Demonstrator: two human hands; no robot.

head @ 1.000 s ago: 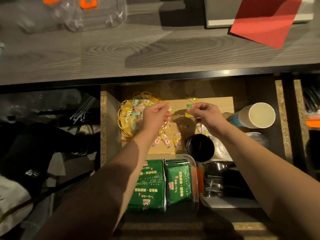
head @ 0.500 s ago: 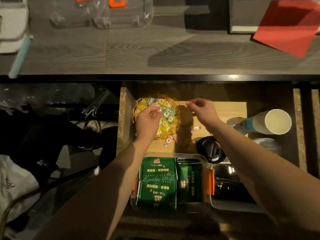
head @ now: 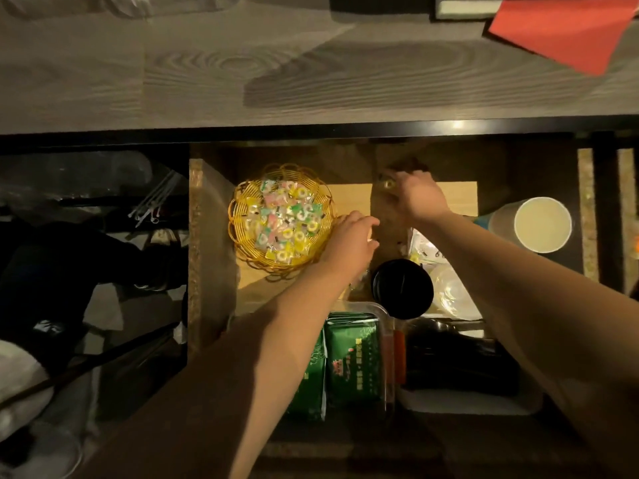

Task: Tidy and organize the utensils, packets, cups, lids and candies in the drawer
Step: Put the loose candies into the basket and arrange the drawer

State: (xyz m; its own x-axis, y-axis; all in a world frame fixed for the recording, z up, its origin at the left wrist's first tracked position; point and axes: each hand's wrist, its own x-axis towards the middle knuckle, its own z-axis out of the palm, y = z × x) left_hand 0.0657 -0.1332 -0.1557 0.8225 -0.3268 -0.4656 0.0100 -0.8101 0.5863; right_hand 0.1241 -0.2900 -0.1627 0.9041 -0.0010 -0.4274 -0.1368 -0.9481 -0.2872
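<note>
Right hand (head: 413, 197) pinches a candy (head: 386, 183) beyond the yellow basket (head: 242, 236); left hand (head: 351, 236), fingers curled, grip unclear, hovers just beside that basket.

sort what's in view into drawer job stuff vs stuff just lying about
Job: basket of candies, loose candy by the right hand, left hand, black lid, paper cup, green packets.

Lying about: red paper, worktop.
</note>
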